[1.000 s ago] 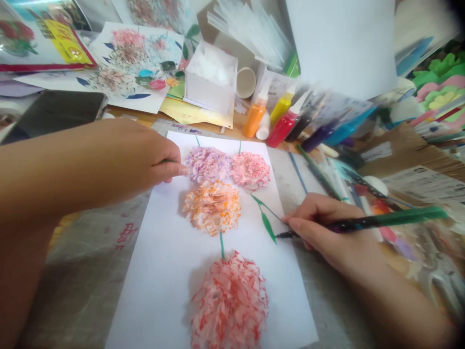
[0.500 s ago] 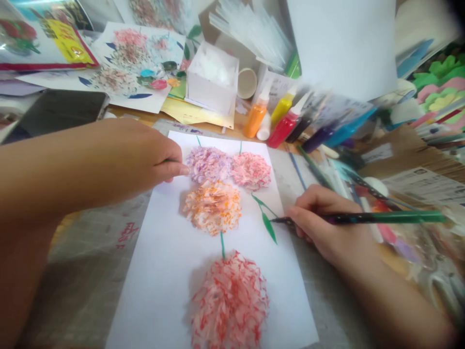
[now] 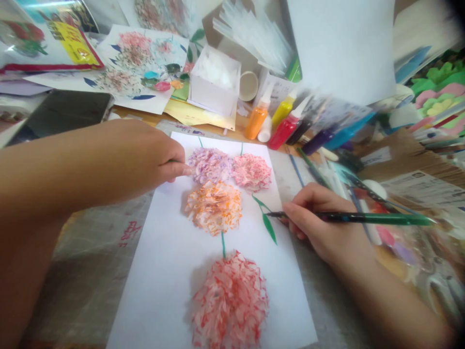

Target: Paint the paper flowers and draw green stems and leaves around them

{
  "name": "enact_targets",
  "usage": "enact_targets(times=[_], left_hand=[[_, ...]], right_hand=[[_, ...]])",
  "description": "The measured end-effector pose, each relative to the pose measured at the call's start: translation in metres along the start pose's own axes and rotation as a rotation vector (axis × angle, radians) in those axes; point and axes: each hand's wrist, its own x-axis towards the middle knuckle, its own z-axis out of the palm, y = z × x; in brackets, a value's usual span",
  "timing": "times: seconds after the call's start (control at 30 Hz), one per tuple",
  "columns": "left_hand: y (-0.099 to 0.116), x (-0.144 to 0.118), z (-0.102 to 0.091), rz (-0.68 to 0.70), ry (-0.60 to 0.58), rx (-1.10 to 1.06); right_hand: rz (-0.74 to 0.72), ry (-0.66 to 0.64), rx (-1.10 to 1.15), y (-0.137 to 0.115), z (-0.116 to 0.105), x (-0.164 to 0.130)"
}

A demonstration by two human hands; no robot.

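In my right hand (image 3: 312, 213) is a slim black-and-green brush pen (image 3: 374, 218), held in a closed writing grip. Its dark tip meets the paper beside a green drawn leaf (image 3: 269, 229) on a thin stem. My left hand (image 3: 163, 160) is closed in a pinch at the upper left of the white sheet (image 3: 160, 271), its fingertips by the purple ruffled flower (image 3: 210, 165). Something dark shows between thumb and finger, too small to name. Also on the sheet are a pink flower (image 3: 253, 172), an orange flower (image 3: 214, 207) and a large red-edged flower (image 3: 232, 300).
Behind the sheet stand an orange paint bottle (image 3: 257, 118), a red one (image 3: 285, 128) and others. A white box (image 3: 214, 89), a dark phone-like slab (image 3: 65, 116) and a floral picture (image 3: 156, 99) lie back left. Scissors (image 3: 441, 286) and pens crowd the right.
The brush pen's tip has moved slightly up and left, from the leaf's side to near its top. My left hand stays at the same place on the sheet; the view has shifted a little.
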Motion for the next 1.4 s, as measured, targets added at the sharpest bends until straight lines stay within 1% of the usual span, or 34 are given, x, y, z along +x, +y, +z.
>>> enact_targets(times=[0.2,0.4,0.5,0.53,0.6,0.67,0.7,0.77,0.83,0.9,1.03,1.1,1.2,1.3,1.4], left_hand=[[0.0,-0.001,-0.002,-0.012,0.005,0.011],[0.0,-0.001,-0.002,-0.033,-0.022,-0.031],[0.001,-0.002,-0.002,-0.04,-0.018,-0.017],[0.001,-0.002,-0.001,-0.038,-0.019,-0.012],[0.0,-0.001,-0.001,-0.043,-0.024,0.001],[-0.001,0.0,-0.001,-0.048,-0.031,0.013],[-0.001,0.0,-0.002,-0.043,-0.03,0.016],[-0.002,-0.001,-0.003,-0.016,-0.021,0.01],[-0.003,-0.004,-0.004,0.024,-0.011,-0.011],[-0.004,-0.006,-0.002,0.072,0.006,-0.035],[-0.006,-0.008,0.002,0.099,0.023,-0.067],[-0.008,-0.007,0.003,0.105,0.022,-0.082],[-0.009,-0.008,0.002,0.155,0.048,-0.133],[-0.008,-0.013,0.0,0.188,0.06,-0.189],[-0.007,-0.017,0.001,0.226,0.045,-0.181]], right_hand=[[0.013,-0.002,-0.009,0.001,0.001,0.001],[-0.001,0.022,-0.063,0.001,-0.004,-0.001],[-0.002,0.004,-0.064,0.001,-0.006,-0.003],[0.019,-0.008,-0.037,0.001,-0.006,-0.004],[0.12,-0.016,0.088,0.001,-0.008,-0.005],[0.222,0.038,0.276,0.002,-0.01,-0.004],[0.244,0.088,0.363,0.003,-0.011,-0.002],[0.212,0.202,0.483,0.005,-0.014,0.002],[0.156,0.292,0.539,0.007,-0.016,0.007],[0.134,0.32,0.566,0.009,-0.017,0.011],[0.117,0.273,0.558,0.014,-0.014,0.013],[0.112,0.247,0.527,0.015,-0.011,0.013],[0.121,0.196,0.451,0.013,-0.009,0.017],[0.131,0.095,0.38,0.004,-0.01,0.026],[0.108,-0.01,0.324,-0.004,-0.01,0.037]])
